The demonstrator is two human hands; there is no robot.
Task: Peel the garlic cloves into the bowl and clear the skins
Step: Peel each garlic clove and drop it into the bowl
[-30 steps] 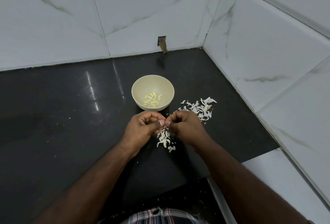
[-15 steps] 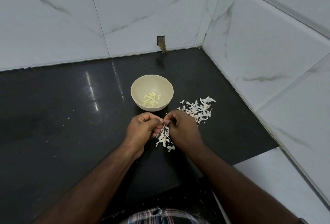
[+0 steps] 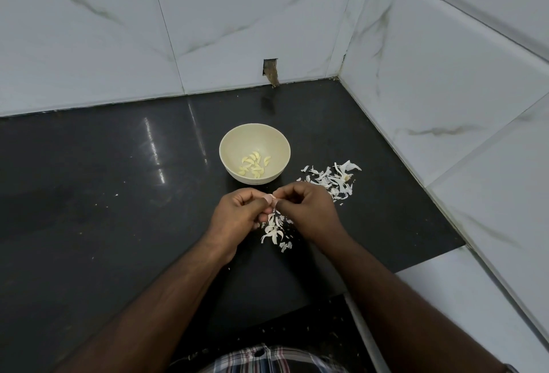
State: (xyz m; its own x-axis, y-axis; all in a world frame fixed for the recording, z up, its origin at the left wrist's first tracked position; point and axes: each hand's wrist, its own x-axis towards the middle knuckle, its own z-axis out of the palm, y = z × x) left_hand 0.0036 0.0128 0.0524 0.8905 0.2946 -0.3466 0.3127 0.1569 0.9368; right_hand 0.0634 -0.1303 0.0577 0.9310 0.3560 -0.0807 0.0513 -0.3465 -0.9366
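A cream bowl [image 3: 234, 138] stands on the black counter with several peeled yellow garlic cloves [image 3: 253, 163] in its bottom. Just in front of it my left hand [image 3: 237, 218] and my right hand [image 3: 309, 212] meet fingertip to fingertip and pinch a small garlic clove [image 3: 272, 199], mostly hidden by the fingers. A thin strip of skin hangs from it. Below the hands lies a small heap of white skins [image 3: 274, 231]. A bigger heap of skins [image 3: 334, 179] lies right of the bowl.
The black counter [image 3: 104, 194] ends at white marble-look tiled walls behind and to the right, which meet in a corner. A small dark hole in the back wall [image 3: 270, 71] sits above the counter. Loose skin flecks lie near the front edge [image 3: 297, 331].
Both hands have stayed in front of the bowl, with their fingertips working closer together on the clove. The bowl and skin heaps have not moved.
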